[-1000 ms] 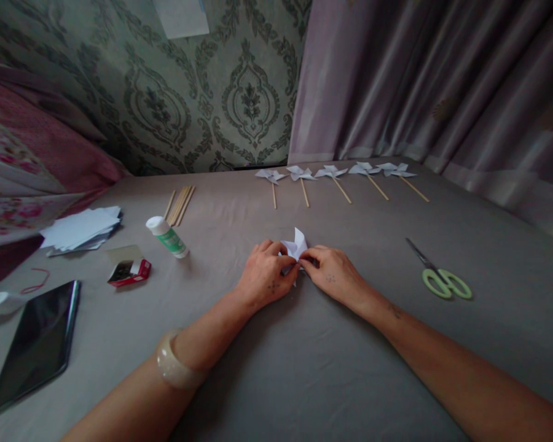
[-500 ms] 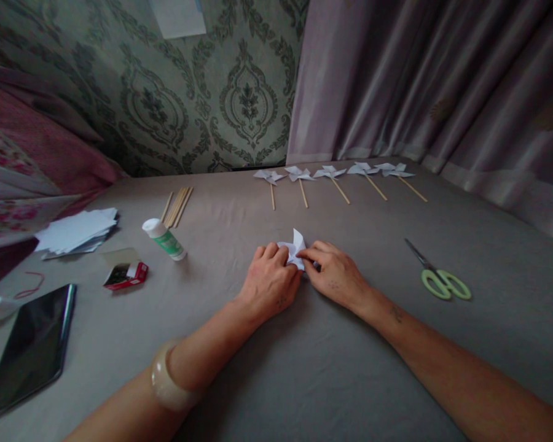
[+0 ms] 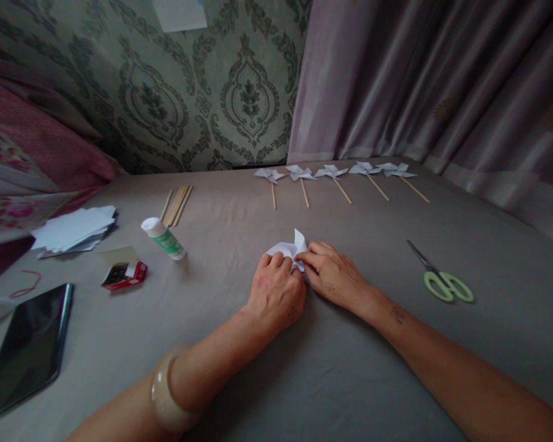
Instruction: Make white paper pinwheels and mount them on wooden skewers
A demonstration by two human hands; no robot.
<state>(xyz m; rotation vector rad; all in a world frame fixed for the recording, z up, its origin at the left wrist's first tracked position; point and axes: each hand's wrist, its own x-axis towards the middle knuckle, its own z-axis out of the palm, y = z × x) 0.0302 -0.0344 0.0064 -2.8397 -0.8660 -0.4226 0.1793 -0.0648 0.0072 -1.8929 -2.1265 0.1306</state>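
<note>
Centrally, left grip [image 3: 279,287], right grip [image 3: 335,272] closed on folded paper [image 3: 284,248], well inside far table edge [image 3: 221,174].

Lone head-worn view; faces forward, down; near over forearms [image 3: 225,353], hands [image 3: 279,287] mid-frame, patterned wall [image 3: 249,98] beyond

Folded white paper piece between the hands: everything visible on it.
The folded white paper piece looks thin and plain, with crisp creases. One pointed blade stands up at the far side; another flap spreads low toward the left. It sits centrally at the grey cloth-covered surface; whether it rests flat there is hidden. The left hand, fingers curled, covers its near left part; the right hand touches it near the middle with its fingertips. The underside and any fastening are out of sight.
</note>
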